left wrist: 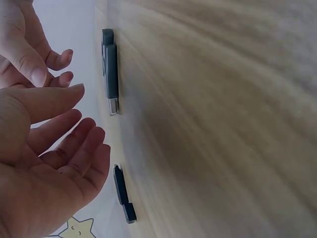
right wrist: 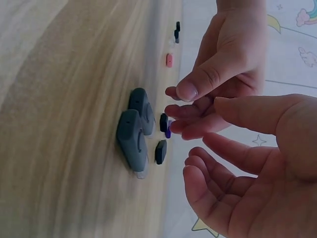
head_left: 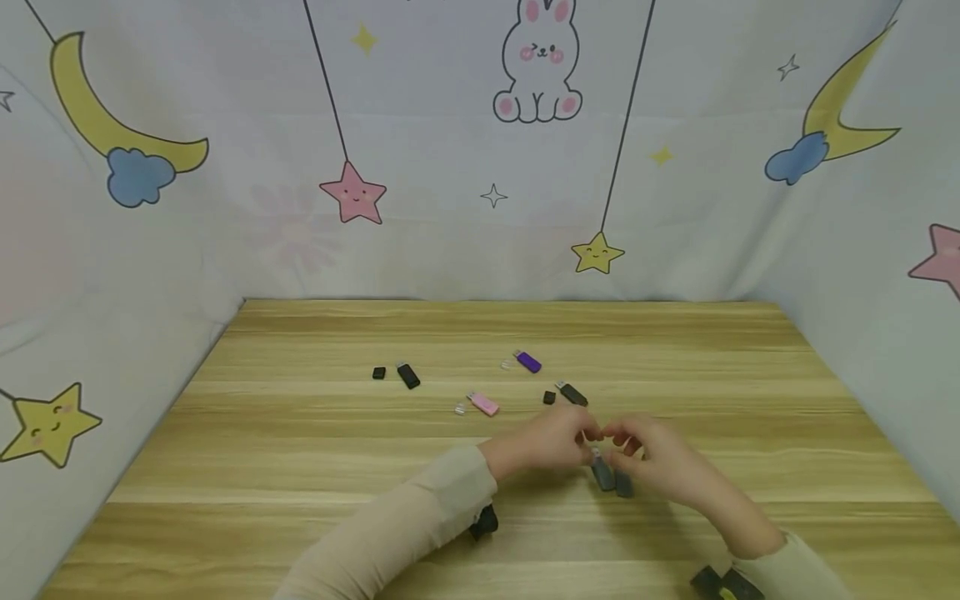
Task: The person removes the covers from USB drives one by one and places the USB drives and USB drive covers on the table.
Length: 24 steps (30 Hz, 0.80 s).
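My left hand (head_left: 553,437) and right hand (head_left: 654,460) are close together over the right half of the table, fingers loosely bent. Nothing shows between the fingertips of either hand in the wrist views. Just below them lies a grey USB stick (head_left: 602,472) with its metal plug bare. Right beside it rests a matching grey piece (head_left: 624,483); both also appear in the right wrist view, the stick (right wrist: 132,141) in front. Beyond the left hand are a black USB stick (head_left: 573,393) and its small black cap (head_left: 550,397).
Farther left lie a pink USB stick (head_left: 483,403) with a clear cap (head_left: 460,408), a purple stick (head_left: 528,362) with a clear cap (head_left: 506,364), and another black stick (head_left: 408,376) beside its cap (head_left: 378,372). A printed curtain (head_left: 450,258) encloses the wooden table (head_left: 300,467).
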Each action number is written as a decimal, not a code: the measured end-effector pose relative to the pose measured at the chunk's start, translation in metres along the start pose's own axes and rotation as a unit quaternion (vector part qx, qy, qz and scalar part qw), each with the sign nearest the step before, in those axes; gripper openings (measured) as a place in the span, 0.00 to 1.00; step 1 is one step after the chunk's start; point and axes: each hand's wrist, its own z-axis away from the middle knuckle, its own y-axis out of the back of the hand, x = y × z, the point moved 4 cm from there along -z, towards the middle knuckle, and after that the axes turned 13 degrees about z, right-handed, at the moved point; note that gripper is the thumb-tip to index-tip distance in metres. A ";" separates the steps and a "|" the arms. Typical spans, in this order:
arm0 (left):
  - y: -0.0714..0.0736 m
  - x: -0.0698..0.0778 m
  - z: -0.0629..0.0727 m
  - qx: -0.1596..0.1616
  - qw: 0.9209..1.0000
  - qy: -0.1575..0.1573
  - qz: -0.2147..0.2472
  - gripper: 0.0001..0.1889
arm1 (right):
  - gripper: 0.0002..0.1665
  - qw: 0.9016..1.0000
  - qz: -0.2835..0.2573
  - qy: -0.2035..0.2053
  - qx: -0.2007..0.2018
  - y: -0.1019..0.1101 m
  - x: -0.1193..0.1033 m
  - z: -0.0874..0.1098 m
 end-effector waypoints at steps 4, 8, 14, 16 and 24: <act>-0.002 -0.001 0.000 -0.004 1.000 -0.002 -0.006 0.17 | 0.16 1.000 0.008 -0.018 -0.008 -0.005 0.002 0.000; -0.005 -0.001 -0.001 -0.013 0.999 -0.020 -0.031 0.17 | 0.18 0.999 0.013 -0.044 -0.021 -0.010 0.006 0.000; -0.007 -0.001 -0.001 -0.018 0.997 -0.035 -0.069 0.18 | 0.20 0.998 0.023 -0.057 -0.031 -0.014 0.009 0.001; -0.007 -0.002 -0.001 -0.019 0.996 -0.038 -0.079 0.18 | 0.21 0.997 0.029 -0.058 -0.032 -0.014 0.008 0.000; -0.009 -0.002 -0.002 -0.024 0.995 -0.041 -0.093 0.15 | 0.25 0.996 0.054 -0.065 -0.032 -0.018 0.008 0.000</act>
